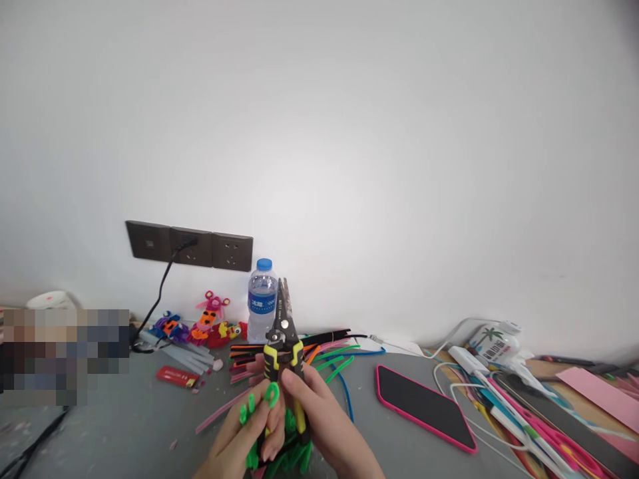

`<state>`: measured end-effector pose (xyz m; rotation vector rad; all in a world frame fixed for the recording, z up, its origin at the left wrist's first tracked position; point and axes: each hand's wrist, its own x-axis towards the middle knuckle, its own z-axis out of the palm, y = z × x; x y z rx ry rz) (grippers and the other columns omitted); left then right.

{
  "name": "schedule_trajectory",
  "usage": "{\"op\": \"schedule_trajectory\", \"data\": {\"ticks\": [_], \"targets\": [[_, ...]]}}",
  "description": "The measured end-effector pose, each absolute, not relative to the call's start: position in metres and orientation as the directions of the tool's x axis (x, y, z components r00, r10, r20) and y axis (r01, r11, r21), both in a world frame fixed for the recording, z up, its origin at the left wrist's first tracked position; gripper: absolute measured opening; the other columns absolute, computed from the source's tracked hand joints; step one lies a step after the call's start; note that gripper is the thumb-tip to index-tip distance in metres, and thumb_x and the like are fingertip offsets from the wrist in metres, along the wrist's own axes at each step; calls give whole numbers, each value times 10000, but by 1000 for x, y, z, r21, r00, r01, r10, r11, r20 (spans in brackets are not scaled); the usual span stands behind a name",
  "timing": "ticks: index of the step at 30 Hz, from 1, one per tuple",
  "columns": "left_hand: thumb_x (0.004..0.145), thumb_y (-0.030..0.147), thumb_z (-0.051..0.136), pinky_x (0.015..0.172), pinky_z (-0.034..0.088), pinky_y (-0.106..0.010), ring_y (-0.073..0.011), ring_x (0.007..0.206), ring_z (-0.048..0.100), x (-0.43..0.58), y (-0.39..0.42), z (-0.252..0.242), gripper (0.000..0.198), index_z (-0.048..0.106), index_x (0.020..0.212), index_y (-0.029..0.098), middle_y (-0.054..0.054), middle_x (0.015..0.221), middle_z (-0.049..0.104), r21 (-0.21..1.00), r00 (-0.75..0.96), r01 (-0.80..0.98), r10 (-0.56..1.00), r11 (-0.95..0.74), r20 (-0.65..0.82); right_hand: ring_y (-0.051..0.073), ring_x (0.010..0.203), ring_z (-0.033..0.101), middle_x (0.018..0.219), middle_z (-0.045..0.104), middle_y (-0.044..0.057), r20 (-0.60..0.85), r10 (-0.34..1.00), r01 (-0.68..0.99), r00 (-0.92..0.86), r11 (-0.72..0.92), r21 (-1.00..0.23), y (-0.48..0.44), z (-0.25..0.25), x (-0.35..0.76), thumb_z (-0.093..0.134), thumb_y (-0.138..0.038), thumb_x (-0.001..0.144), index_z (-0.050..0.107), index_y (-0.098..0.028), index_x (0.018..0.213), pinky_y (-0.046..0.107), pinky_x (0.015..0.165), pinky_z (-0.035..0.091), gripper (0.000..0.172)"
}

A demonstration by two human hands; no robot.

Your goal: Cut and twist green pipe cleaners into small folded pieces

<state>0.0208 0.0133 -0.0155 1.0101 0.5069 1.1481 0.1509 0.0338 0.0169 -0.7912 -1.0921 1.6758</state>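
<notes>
Low in the centre, wire-stripper pliers with black-and-yellow handles point upward, their jaws slightly apart at the tips. My right hand is closed around the pliers' handles from the right side. Right beside it, my left hand pinches a bent green pipe cleaner whose end curls into a small loop. Its fingers also lie against the pliers' left handle, and whether they grip it I cannot tell. More short green pipe cleaner pieces show below and between the hands, partly hidden.
Behind the pliers stands a water bottle. Pipe-cleaner figures, glue sticks and a red packet lie to the left. Rightward are a pink-edged phone, white cables and pink scissors. Loose pipe cleaners spread behind my hands.
</notes>
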Motion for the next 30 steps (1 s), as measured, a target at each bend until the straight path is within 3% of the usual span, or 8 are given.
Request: {"op": "schedule_trajectory", "data": {"ticks": [3,6,10,13,17,22,26,30], "targets": [[907,483,520,500,370,-216,-103,468,392,21,13,-21,373,506,668,197,46,510,441,864,391,-502,904,51,173,229,844,663,905,724,94,-18,901,-481,-434,-248,-841,31,16,143,681,-415,792,696,-141,1032,335,817,488,365],[872,529,543,579,454,-250,-142,522,484,16,10,-25,373,556,680,209,29,520,490,925,350,-378,931,41,102,173,616,633,738,705,52,-38,907,-485,-418,-259,-835,31,15,142,710,-410,767,683,-141,1032,281,644,500,378],[787,559,632,862,491,-306,-256,978,608,5,11,-32,325,666,839,241,-49,828,680,998,113,-61,993,31,-24,108,434,483,574,619,-9,-8,938,-397,-347,-155,-905,34,16,148,709,-466,765,667,-134,998,228,461,423,408],[809,588,572,968,465,-366,-290,1115,576,0,16,-34,379,695,933,252,-66,1033,703,995,111,70,992,-64,56,140,614,576,775,684,49,40,972,-348,-230,-44,-936,35,16,153,708,-455,777,656,-140,1021,267,634,487,402],[863,519,529,1058,399,-426,-311,1215,529,0,21,-31,341,718,795,244,-72,1092,710,958,171,177,966,-224,194,217,911,632,968,695,82,48,985,-352,-165,-13,-936,36,14,159,696,-446,795,645,-171,1058,337,871,459,384],[798,609,564,1058,401,-468,-330,1220,538,1,19,-30,446,719,1010,249,-82,1155,701,990,57,82,992,-114,110,210,862,647,931,709,70,59,978,-392,-201,-25,-919,37,14,160,679,-408,823,640,-174,1077,306,773,470,347],[748,658,587,1047,416,-434,-325,1207,546,4,15,-29,501,722,1002,247,-75,1131,708,999,39,15,999,-29,29,204,750,661,961,710,81,67,962,-456,-265,-64,-888,37,18,157,649,-408,845,597,-180,1175,285,611,453,404],[751,620,609,1008,440,-381,-305,1161,564,6,18,-24,445,721,950,238,-75,1061,713,998,-121,26,990,-65,67,216,788,666,940,720,80,35,962,-498,-272,-109,-860,35,24,157,693,-400,809,608,-171,1170,315,693,475,436]]}}
